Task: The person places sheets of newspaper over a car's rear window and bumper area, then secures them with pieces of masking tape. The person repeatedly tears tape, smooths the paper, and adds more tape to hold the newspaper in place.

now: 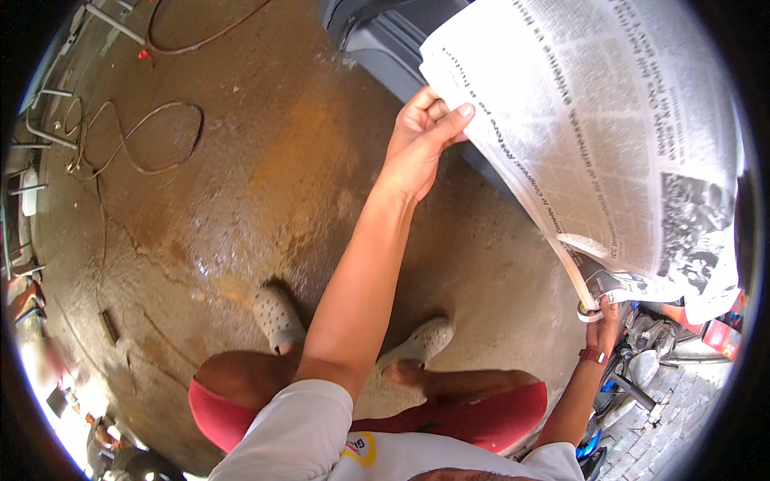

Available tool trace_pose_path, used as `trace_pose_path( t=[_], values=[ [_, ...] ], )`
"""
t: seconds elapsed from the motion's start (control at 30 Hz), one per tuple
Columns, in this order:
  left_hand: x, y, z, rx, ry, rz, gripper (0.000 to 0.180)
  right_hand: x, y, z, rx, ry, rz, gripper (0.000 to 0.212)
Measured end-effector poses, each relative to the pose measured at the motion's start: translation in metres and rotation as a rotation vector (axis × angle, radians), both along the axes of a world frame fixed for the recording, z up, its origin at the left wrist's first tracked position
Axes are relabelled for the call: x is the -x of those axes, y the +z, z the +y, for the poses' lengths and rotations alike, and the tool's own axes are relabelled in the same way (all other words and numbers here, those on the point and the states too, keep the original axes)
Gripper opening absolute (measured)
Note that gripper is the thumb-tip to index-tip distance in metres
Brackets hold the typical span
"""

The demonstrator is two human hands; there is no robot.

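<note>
A printed newspaper sheet [593, 120] spreads across the upper right, its near edge running slantwise between my hands. My left hand [421, 140] is closed on its left corner, thumb on top. At the lower end of that edge, my right hand [603, 321] is closed round a small pale ring that looks like a roll of tape [589, 313]. A narrow pale strip leads from the roll along the paper's edge. Some right-hand fingers are hidden by the roll and the paper.
A dark grey vehicle panel [385, 52] stands behind the paper. The brown floor [216, 176] looks wet. A thin hose [160, 168] lies coiled at left near metal legs. My clog-clad feet [279, 317] are below. Motorbike-like parts [642, 345] crowd the right.
</note>
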State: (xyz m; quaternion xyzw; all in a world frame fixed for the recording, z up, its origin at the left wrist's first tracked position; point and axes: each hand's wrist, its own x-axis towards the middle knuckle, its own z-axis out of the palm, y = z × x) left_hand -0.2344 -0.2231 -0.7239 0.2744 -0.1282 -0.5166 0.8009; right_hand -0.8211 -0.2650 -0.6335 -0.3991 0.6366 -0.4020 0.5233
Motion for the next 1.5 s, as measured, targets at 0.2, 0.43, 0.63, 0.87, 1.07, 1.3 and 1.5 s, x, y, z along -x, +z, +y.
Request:
trace_pose_path(
  t=[0.2, 0.43, 0.63, 0.87, 1.07, 1.3, 1.5],
  values=[
    [-0.015, -0.043, -0.02, -0.103, -0.019, -0.089, 0.026, -0.004, -0.04, -0.028, -0.031, 0.016, 0.148, 0.028],
    [-0.05, -0.082, -0.046, -0.107, -0.062, -0.215, 0.016, -0.029, -0.065, -0.048, 0.078, -0.026, 0.132, 0.024],
    [-0.06, -0.095, -0.053, -0.199, 0.082, -0.278, 0.014, -0.038, -0.08, -0.056, 0.174, -0.003, 0.154, 0.024],
    [-0.071, -0.104, -0.059, -0.339, 0.267, -0.671, 0.029, -0.036, -0.081, -0.056, 0.196, 0.072, 0.389, 0.025],
    [-0.065, -0.114, -0.06, -0.471, 0.447, -0.765, 0.035, -0.036, -0.082, -0.064, 0.104, -0.086, 0.412, 0.019],
    [-0.059, -0.118, -0.063, -0.524, 0.641, -0.884, 0.036, -0.023, -0.089, -0.067, 0.062, -0.12, 0.524, 0.038],
    [-0.059, -0.125, -0.067, -0.575, 0.65, -0.904, 0.038, -0.022, -0.101, -0.054, 0.083, -0.093, 0.458, 0.029]
  ],
)
